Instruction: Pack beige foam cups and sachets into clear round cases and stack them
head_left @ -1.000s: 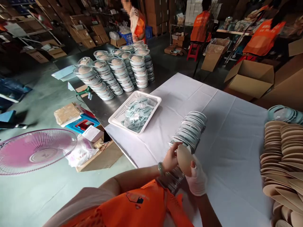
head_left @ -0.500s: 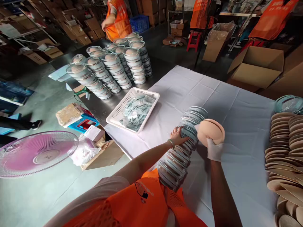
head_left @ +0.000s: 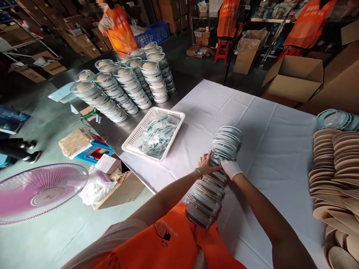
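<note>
A long row of clear round plastic cases leans across the white cloth in front of me; beige shows inside the nearer ones. My bare left hand, a bracelet at its wrist, rests on the row's left side with fingers spread and thumb stretched to the right. In its white glove, my right hand presses into the row from the right, close to the left thumb. Its fingers are curled down among the cases and partly hidden. No beige cup-shaped pad shows in it now.
Rows of beige cup-shaped pads lie at the right, with clear lids behind. A white basket of small packets stands left. Beyond are stacked filled cases, a person in an orange vest, a pink fan and an open carton.
My right hand has moved left from beside the row onto the cases. The beige pad it held is out of sight. My left hand stays on the row.
</note>
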Demonstrator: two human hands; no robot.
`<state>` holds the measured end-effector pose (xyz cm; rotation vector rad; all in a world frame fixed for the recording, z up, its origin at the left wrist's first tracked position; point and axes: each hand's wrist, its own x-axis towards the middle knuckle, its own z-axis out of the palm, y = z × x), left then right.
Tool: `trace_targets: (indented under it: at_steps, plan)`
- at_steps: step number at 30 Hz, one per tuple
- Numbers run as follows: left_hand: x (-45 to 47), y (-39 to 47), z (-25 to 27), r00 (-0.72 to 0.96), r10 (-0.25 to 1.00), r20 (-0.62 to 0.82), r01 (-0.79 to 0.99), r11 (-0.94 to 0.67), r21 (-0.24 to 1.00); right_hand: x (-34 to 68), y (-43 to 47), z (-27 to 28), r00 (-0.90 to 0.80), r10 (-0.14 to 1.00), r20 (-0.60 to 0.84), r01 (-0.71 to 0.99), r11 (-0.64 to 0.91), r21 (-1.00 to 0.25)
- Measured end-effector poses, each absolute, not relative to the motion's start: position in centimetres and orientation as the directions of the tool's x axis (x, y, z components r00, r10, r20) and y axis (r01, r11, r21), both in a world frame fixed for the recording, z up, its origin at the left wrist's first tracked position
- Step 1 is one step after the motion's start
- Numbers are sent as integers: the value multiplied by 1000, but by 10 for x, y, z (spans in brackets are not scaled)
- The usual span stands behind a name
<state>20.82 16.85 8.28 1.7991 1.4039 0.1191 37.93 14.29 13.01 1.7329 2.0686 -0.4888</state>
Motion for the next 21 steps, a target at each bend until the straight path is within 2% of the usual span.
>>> trace_targets:
  at_steps: [3,6,8,10,11,12,13,14,15,16,17,19,21]
  plan:
    - [206,171,84,405,814,-417,761,-46,647,376,139,132,-144,799,-584,987,157,-29]
    - [209,166,83,368,839,-400,759,-23,651,385,127,130,-35,859,-511,999,11,-50]
    - [212,162,80,356,876,-326,755,-64,652,392,116,125,68,895,-441,985,-130,-111]
    - [211,162,77,369,906,-206,754,-162,637,401,102,114,117,902,-416,961,-209,-182]
    - [209,165,75,381,912,-151,749,-209,629,407,94,106,149,912,-381,926,-264,-271]
    - [206,171,73,396,911,-116,738,-241,631,413,86,98,219,919,-328,840,-348,-415]
    - [203,179,72,422,900,-107,717,-259,647,420,79,88,323,903,-284,686,-430,-587]
    - [199,190,71,461,879,-121,688,-268,674,426,72,78,442,855,-272,469,-479,-742]
    - [196,202,71,511,846,-152,660,-273,699,430,67,68,542,785,-299,232,-482,-845]
    - [194,215,71,567,801,-195,642,-281,713,432,64,58,600,717,-355,29,-464,-886]
    - [194,227,73,619,748,-239,636,-300,711,432,64,50,607,677,-416,-101,-454,-885]
    - [198,248,74,699,638,-324,646,-368,669,423,69,36,529,695,-487,-204,-453,-868]
    - [206,259,74,738,559,-378,638,-394,662,407,79,25,401,764,-505,-205,-463,-863]
